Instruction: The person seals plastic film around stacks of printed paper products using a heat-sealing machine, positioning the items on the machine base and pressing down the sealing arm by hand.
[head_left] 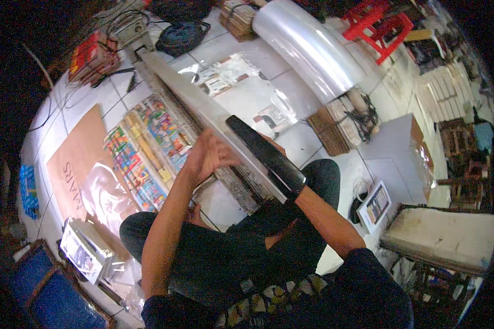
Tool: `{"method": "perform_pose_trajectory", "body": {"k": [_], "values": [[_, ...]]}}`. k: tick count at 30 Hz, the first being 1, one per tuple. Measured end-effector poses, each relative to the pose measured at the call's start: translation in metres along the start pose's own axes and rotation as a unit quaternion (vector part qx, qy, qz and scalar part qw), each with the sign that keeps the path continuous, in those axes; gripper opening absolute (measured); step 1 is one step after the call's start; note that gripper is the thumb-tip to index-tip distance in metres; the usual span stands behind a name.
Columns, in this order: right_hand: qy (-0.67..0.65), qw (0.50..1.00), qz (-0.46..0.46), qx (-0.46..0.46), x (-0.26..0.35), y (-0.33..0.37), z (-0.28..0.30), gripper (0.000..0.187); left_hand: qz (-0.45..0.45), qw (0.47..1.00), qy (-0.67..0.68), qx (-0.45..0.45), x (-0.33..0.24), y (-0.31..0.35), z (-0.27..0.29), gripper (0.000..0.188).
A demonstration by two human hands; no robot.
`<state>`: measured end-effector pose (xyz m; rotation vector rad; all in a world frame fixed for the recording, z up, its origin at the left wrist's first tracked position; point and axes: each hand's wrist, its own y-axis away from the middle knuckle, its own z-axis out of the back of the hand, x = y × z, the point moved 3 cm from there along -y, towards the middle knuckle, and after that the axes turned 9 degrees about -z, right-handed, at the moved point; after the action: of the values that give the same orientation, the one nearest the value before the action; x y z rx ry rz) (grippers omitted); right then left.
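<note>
Across the floor in front of me runs a long, narrow metal bar machine point(173, 82), slanting from the far left toward my lap. It looks like a bag sealer. My left hand point(206, 156) reaches over its left side, with the fingers apart and slightly blurred. A glossy black handle-like piece point(264, 154) lies along the near right of the bar. My right hand point(279, 145) is mostly behind that black piece. Only a bit of it shows past the far edge, so its grip is hidden. Clear film point(291, 104) lies on the tiles beyond the bar.
A big roll of clear plastic film point(307, 49) lies at the back. Colourful printed packs point(142, 148) and a brown paper sheet point(74, 159) are on the left. On the right stand tied cardboard bundles point(328, 131), a white box point(398, 159) and a red stool point(379, 27).
</note>
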<state>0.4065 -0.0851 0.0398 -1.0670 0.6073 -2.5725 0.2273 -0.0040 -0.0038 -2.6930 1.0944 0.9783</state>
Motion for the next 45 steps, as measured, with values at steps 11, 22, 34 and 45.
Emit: {"method": "perform_pose_trajectory", "body": {"k": [11,22,34,45], "values": [[-0.095,0.989,-0.058,0.099,-0.001,0.025,-0.034,0.032,-0.316,0.922,-0.044,-0.219,-0.088,-0.138,0.165,0.013],[0.000,0.985,0.082,0.152,0.089,0.025,-0.107,0.028,-0.161,0.651,-0.625,-0.398,-0.180,0.006,0.177,0.032],[-0.119,0.956,0.128,0.235,0.120,0.028,-0.170,0.032,-0.318,0.699,-0.567,-0.296,-0.204,0.077,0.199,0.063],[-0.138,0.946,0.113,0.270,0.123,0.035,-0.189,0.028,-0.310,0.554,-0.687,-0.354,-0.185,0.096,0.213,0.076]]}}
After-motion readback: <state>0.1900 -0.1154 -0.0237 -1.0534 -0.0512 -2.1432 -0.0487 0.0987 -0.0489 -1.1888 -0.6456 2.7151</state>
